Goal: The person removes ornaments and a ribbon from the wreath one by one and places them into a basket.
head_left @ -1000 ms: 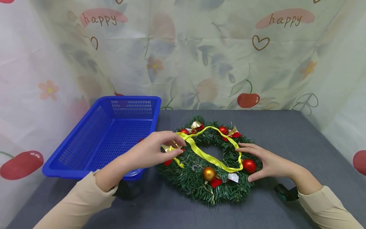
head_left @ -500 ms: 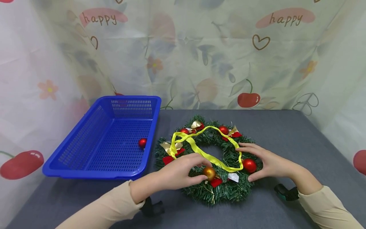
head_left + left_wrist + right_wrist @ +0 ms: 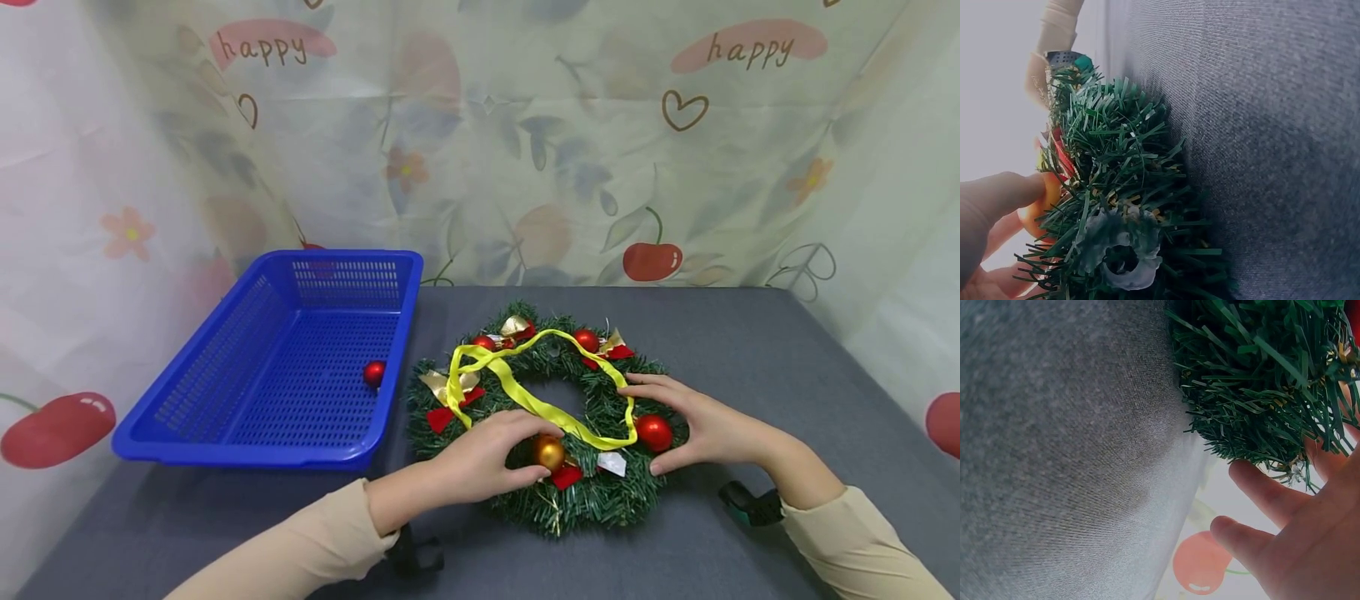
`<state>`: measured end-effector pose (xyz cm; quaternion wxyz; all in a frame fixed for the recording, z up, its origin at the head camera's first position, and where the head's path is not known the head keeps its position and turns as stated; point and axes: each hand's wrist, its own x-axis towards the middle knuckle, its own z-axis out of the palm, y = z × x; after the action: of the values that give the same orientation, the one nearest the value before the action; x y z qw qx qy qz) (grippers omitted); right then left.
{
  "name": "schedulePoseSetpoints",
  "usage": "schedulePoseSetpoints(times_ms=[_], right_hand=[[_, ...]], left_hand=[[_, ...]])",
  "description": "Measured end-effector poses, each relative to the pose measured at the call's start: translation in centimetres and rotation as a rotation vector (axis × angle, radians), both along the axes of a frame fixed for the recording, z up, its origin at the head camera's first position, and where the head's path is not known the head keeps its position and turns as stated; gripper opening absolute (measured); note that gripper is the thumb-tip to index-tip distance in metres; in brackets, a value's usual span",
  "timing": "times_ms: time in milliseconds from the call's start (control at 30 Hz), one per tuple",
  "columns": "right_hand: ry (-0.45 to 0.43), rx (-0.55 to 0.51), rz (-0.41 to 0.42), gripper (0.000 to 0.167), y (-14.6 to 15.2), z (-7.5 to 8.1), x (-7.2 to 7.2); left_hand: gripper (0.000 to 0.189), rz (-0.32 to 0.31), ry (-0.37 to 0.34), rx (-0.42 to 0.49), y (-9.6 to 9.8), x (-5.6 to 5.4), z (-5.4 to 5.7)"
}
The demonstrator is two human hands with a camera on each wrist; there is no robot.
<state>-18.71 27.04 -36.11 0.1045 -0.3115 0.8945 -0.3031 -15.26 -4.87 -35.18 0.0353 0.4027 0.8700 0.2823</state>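
Note:
A green wreath (image 3: 600, 504) lies on the grey table, dressed with red balls, bows and a looped yellow ribbon (image 3: 525, 400). At its near side my left hand (image 3: 487, 458) pinches a gold ball ornament (image 3: 550, 453) between thumb and fingers. In the left wrist view the thumb presses on the ball (image 3: 1034, 215) beside the green needles. My right hand (image 3: 701, 425) rests on the wreath's right side, fingers spread and nearly straight, around a red ball (image 3: 654, 433). The right wrist view shows its fingertips (image 3: 1246, 472) at the needles.
A blue plastic basket (image 3: 240, 457) stands left of the wreath, with a red ball (image 3: 373, 374) inside near its right wall. A white tag (image 3: 612, 463) sits on the wreath. Printed curtains (image 3: 487, 167) enclose the table's back and sides.
My left hand has moved from the ribbon at the wreath's left to the gold ball at its near side. The red ball in the basket has come into sight. The right hand stays put.

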Motion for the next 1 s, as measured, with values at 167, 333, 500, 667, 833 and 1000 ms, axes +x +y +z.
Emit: schedulePoseSetpoints(times_ms=[167,333,500,667,833,1000], right_hand=[[0.006,-0.003,0.016,0.079,-0.1,0.0,0.1],[0.017,-0.001,0.016,0.08,-0.1,0.0,0.1],[0.013,0.001,0.003,0.081,0.0,-0.2,0.0],[0.001,-0.002,-0.008,0.082,0.0,-0.3,0.0],[0.0,-0.003,0.001,0.081,0.0,-0.1,0.1],[0.007,-0.005,0.012,0.08,-0.1,0.1,0.1]], left_hand=[[0.033,-0.003,0.001,0.004,-0.1,-0.1,-0.1],[0.032,-0.015,-0.016,0.03,-0.5,-0.2,0.0],[0.032,-0.003,-0.016,0.037,-0.9,-0.2,0.6],[0.033,0.012,-0.038,0.054,-1.4,-0.2,1.2],[0.033,0.009,0.002,0.078,-2.0,-0.4,1.7],[0.035,0.01,0.065,0.092,-2.4,-0.5,2.3]])
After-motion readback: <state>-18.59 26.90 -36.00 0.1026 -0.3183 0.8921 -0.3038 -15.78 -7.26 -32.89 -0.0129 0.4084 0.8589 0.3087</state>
